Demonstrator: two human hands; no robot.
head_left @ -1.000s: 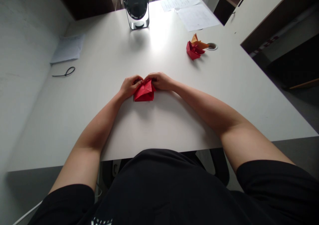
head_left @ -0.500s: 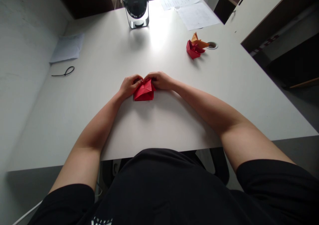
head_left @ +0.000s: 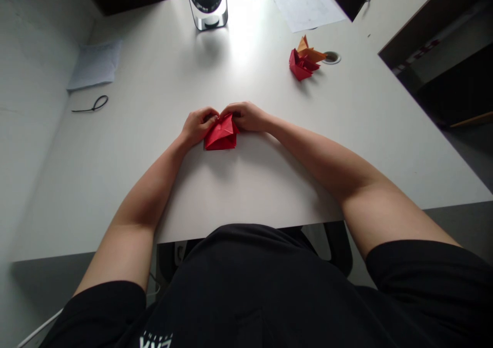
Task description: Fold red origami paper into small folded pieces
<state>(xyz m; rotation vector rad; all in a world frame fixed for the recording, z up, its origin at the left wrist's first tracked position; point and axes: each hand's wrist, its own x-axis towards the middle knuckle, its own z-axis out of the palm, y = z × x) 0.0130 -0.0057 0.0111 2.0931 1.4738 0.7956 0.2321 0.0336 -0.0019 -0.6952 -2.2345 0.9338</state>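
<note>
A piece of red origami paper (head_left: 222,134), folded with its front flap gaping, sits at the middle of the white desk between both hands. My left hand (head_left: 199,124) is closed on its left and upper edge, thumb and fingers bent together. On the other side my right hand (head_left: 245,116) pinches the upper right edge, its fingertips partly hidden behind the paper. The two hands nearly meet at the top of the fold. Further off to the right lie folded paper pieces, one red (head_left: 301,65) and one orange (head_left: 310,53), against each other.
At the back of the desk (head_left: 162,60) stands a round dark device on a silver stand (head_left: 210,22). Printed sheets (head_left: 308,6) lie at the back right, beside a round cable hole (head_left: 332,57). On the left are a plastic packet (head_left: 96,63) and a looped black cable tie (head_left: 94,104).
The whole view has tilted slightly, so the desk and its things sit a little higher in the picture. Both hands keep hold of the red paper, with little visible change in its folds.
</note>
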